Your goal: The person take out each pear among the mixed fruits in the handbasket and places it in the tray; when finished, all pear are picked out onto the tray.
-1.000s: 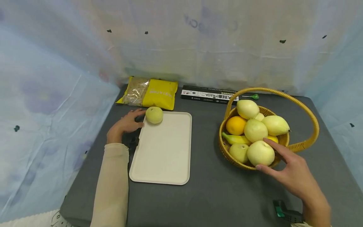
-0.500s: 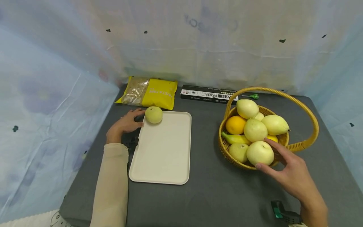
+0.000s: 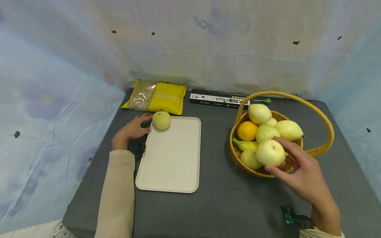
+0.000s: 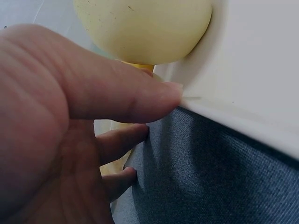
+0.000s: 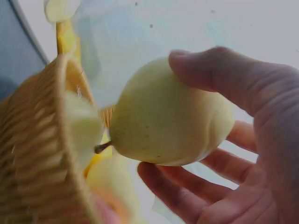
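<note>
One pear (image 5: 166, 116), stem (image 5: 102, 147) toward basket (image 5: 35, 154) (long axis likewise), in right hand (image 3: 305, 175)

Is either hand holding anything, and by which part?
The right hand holds a pale pear by its opposite sides, between thumb and fingers. The left hand shows no grip, its thumb at the tray's edge.

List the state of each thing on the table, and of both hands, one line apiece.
Pear: held in the right grip, at the basket
Right hand: gripping that pear
Left hand: spread at the tray's left edge
Tray: flat, bearing a second pear
Basket: upright, holding fruit, handle up
Bag: lying flat
Box: lying flat; shut or not, unclear
</note>
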A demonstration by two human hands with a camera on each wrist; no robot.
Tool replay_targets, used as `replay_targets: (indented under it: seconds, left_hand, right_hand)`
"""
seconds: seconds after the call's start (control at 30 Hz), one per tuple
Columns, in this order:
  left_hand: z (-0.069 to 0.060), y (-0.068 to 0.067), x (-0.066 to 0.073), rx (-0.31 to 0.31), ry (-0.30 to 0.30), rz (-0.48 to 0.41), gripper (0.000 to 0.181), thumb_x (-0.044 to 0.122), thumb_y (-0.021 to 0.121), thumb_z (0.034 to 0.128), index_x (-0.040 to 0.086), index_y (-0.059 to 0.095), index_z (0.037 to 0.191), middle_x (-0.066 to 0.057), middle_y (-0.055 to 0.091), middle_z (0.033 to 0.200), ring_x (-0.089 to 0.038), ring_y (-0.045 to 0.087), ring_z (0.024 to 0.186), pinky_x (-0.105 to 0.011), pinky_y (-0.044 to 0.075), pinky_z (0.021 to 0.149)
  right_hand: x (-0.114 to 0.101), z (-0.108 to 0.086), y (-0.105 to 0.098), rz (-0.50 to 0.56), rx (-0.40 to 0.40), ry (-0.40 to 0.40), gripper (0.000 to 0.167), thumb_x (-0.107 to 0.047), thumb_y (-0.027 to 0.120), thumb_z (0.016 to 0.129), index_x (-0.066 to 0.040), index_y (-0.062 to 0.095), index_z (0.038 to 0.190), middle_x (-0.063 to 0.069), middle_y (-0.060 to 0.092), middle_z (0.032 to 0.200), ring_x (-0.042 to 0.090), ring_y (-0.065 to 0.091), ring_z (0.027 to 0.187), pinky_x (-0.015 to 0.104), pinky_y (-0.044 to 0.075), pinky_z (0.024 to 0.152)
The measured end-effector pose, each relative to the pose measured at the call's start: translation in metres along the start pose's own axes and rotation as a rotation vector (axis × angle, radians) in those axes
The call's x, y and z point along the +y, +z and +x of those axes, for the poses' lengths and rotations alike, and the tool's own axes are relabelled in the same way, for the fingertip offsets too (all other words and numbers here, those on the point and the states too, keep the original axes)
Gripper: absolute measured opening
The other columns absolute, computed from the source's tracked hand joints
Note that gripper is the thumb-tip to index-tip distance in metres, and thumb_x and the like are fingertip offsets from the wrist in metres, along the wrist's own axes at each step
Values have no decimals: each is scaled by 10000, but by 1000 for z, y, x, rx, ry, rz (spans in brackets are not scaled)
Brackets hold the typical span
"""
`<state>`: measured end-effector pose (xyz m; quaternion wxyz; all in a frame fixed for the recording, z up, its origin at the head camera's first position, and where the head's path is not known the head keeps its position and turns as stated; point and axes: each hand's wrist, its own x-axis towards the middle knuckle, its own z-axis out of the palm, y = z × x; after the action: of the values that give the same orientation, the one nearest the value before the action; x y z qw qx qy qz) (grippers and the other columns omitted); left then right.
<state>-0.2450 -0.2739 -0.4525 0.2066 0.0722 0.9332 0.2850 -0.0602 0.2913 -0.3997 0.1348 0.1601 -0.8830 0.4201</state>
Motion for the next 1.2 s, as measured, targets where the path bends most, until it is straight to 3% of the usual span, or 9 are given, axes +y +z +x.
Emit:
replay_targets:
  seconds: [0.13, 0.23, 0.47, 0.57, 0.83, 1.03, 1.2]
  left_hand:
    - [1, 0, 0, 1, -1, -5, 730, 223, 616, 1099, 144, 300, 1752, -212, 82, 1843, -557, -66, 1673, -900, -56, 1200]
    - [2, 0, -1, 1, 2, -6, 731, 218, 616, 1095, 142, 301, 1751, -213, 86, 1842, -554, -63, 1675, -900, -59, 1201]
    - [0, 0, 0, 7, 4, -6, 720, 213, 617, 1097, 148, 315, 1748, -207, 98, 1843, -545, -52, 1680, -894, -57, 1209]
    - [-1, 0, 0, 13, 8, -5, 721, 216, 625, 1094, 146, 322, 1745, -215, 99, 1840, -554, -53, 1676, -896, -55, 1206]
    - [-1, 0, -1, 14, 5, -2, 724, 219, 619, 1095, 161, 315, 1750, -201, 96, 1845, -542, -59, 1681, -893, -54, 1210]
    - [0, 0, -3, 14, 3, -6, 723, 217, 615, 1095, 164, 315, 1750, -196, 91, 1846, -539, -64, 1682, -889, -62, 1212]
    - [0, 1, -3, 13, 9, -4, 722, 219, 622, 1095, 154, 319, 1747, -204, 97, 1843, -544, -58, 1680, -897, -57, 1206]
  right_hand:
    - [-12, 18, 5, 128, -12, -34, 998, 207, 916, 704, -88, 573, 1593, 31, 624, 1512, 83, 650, 1156, 87, 564, 911]
    - [-20, 31, 11, 243, -23, -34, 1003, 249, 886, 706, -49, 545, 1601, 124, 599, 1544, 149, 622, 1371, 156, 558, 1047]
    - [-31, 58, 31, 496, -79, -28, 896, 261, 837, 767, 3, 546, 1575, 168, 576, 1553, 194, 604, 1415, 211, 566, 1081]
    - [-34, 67, 40, 495, -104, -56, 880, 229, 853, 783, -3, 550, 1576, 157, 581, 1554, 175, 616, 1404, 203, 563, 1081]
    - [-46, 91, 69, 423, -168, -49, 866, 87, 893, 845, -151, 559, 1607, 82, 593, 1567, 130, 620, 1405, 216, 535, 1130]
    - [-57, 112, 96, 376, -206, -88, 830, 3, 905, 869, -132, 539, 1602, 89, 640, 1506, 190, 679, 1315, 219, 570, 1075]
    - [-62, 128, 124, 291, -226, -93, 793, -151, 946, 859, -124, 583, 1564, 50, 670, 1471, 219, 682, 1296, 344, 598, 1080]
